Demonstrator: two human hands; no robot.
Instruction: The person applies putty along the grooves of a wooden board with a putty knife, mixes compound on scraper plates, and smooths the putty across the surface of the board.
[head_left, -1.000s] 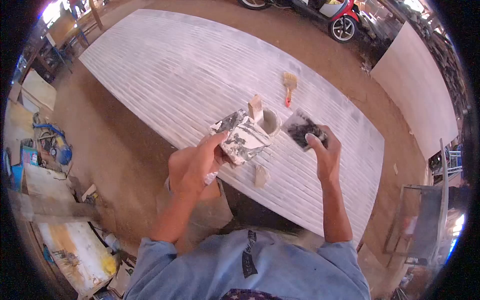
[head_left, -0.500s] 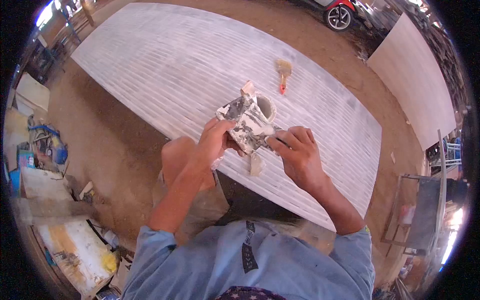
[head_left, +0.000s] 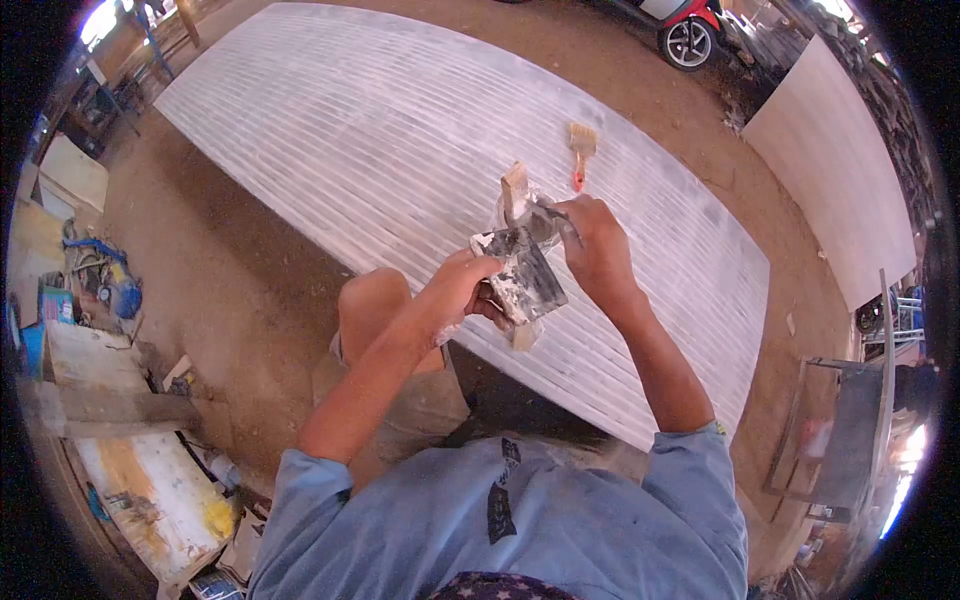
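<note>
My left hand [head_left: 460,295] is closed on a dark square plate [head_left: 530,280] smeared with white paste, thumb on top near its edge. My right hand [head_left: 600,245] grips a dark, thin scraper [head_left: 567,226], its blade reaching over a container [head_left: 542,232] just beyond the plate. That container is largely hidden by the scraper and plate. A piece of wood [head_left: 514,187] stands out beside it, with clear plastic around. Another small pale piece [head_left: 527,336] shows below the plate. All of this is over a large whitish ribbed panel [head_left: 380,130].
A paintbrush [head_left: 581,150] with a red-tipped handle lies on the panel farther off. At the right leans a pale flat board [head_left: 835,180]. A red vehicle's wheel [head_left: 688,42] is at the far edge. Paint-stained boards [head_left: 150,510] and clutter fill the left side.
My right hand has moved up and away from the plate to the container, carrying the scraper. Less white paste now shows on the plate, which has shifted slightly right.
</note>
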